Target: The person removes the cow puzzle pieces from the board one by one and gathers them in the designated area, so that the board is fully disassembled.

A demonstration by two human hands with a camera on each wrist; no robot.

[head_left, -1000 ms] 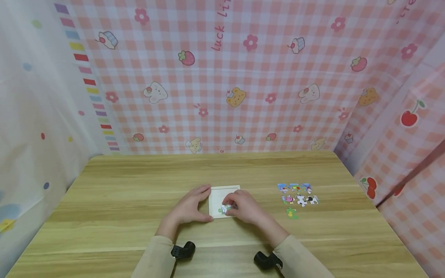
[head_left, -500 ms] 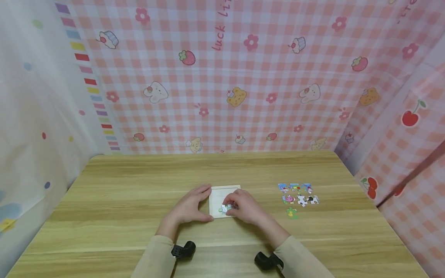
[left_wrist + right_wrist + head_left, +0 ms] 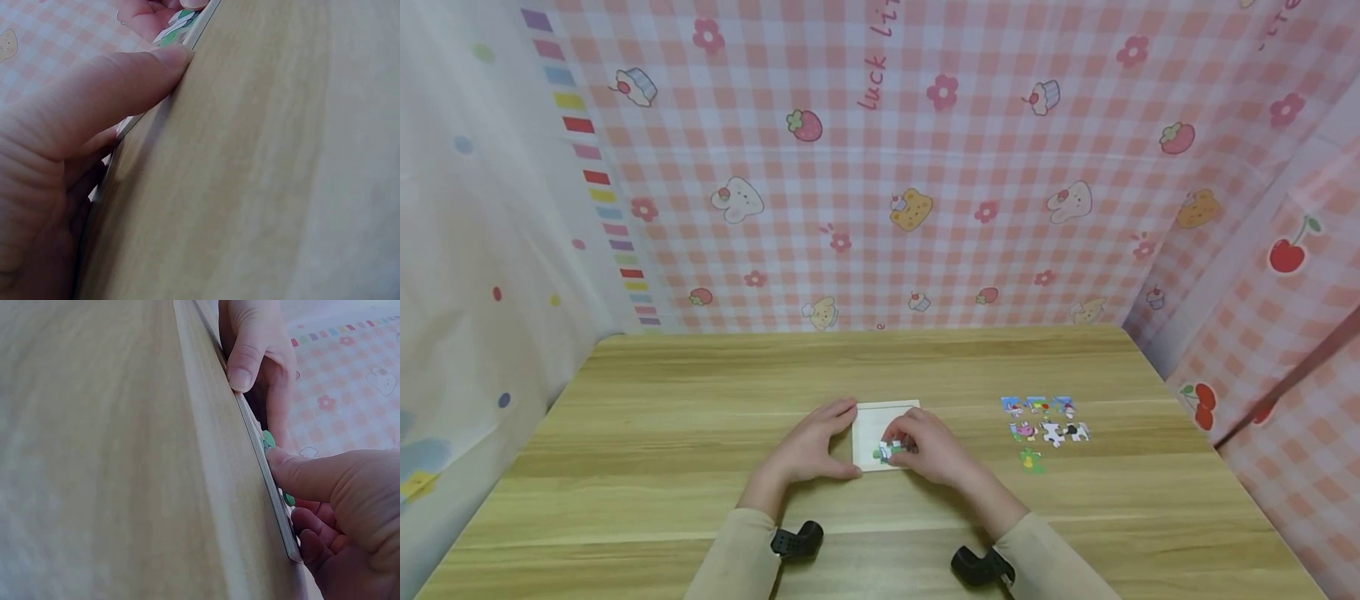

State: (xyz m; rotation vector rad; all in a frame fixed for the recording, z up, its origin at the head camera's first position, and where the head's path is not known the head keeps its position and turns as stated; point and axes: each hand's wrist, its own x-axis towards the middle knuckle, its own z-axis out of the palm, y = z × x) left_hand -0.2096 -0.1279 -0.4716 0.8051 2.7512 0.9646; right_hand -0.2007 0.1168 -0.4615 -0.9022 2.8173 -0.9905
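A small pale puzzle tray [image 3: 871, 421] with a raised rim lies flat on the wooden table. My left hand [image 3: 805, 446] holds its left side, the thumb at the near corner and the fingers reaching to the far corner. Over the tray's near right part, my right hand [image 3: 931, 448] pinches a green and white jigsaw piece [image 3: 886, 452] between thumb and fingers. In the right wrist view, green bits of the piece [image 3: 269, 439] show beside the thumb, close at the tray's near edge. My fingers hide much of the piece.
To the right of the tray, several loose jigsaw pieces [image 3: 1051, 432] lie in rough rows, with a green piece [image 3: 1031, 460] nearest me. The wooden table [image 3: 700, 375] ends at a pink checked curtain [image 3: 865, 250] behind, with more cloth at both sides.
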